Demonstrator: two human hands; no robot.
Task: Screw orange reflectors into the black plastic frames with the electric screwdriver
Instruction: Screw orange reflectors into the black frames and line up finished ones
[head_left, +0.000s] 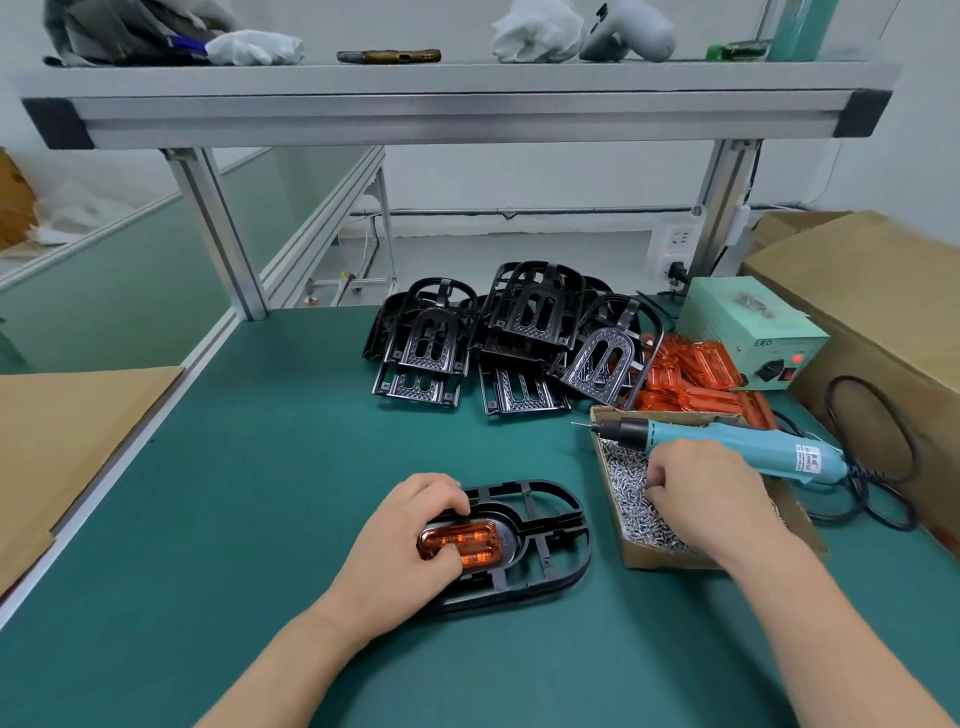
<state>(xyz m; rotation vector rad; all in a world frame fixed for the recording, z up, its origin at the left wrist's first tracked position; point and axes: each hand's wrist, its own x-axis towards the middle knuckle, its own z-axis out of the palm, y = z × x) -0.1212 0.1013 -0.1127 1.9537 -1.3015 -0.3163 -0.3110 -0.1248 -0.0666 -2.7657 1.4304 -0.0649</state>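
A black plastic frame (550, 535) lies flat on the green mat in front of me. An orange reflector (462, 540) sits in its left end, and my left hand (410, 540) holds it there with thumb and fingers curled round it. My right hand (696, 493) reaches into a cardboard box of small silver screws (628, 499), fingers curled down among them. The blue electric screwdriver (727, 441) lies across the far rim of that box, tip pointing left, just beyond my right hand.
A pile of black frames (509, 332) sits at the back of the mat, with loose orange reflectors (691, 379) to its right. A pale green power unit (748, 332) and a cardboard carton (878, 301) stand far right. Cardboard (62, 431) lies left.
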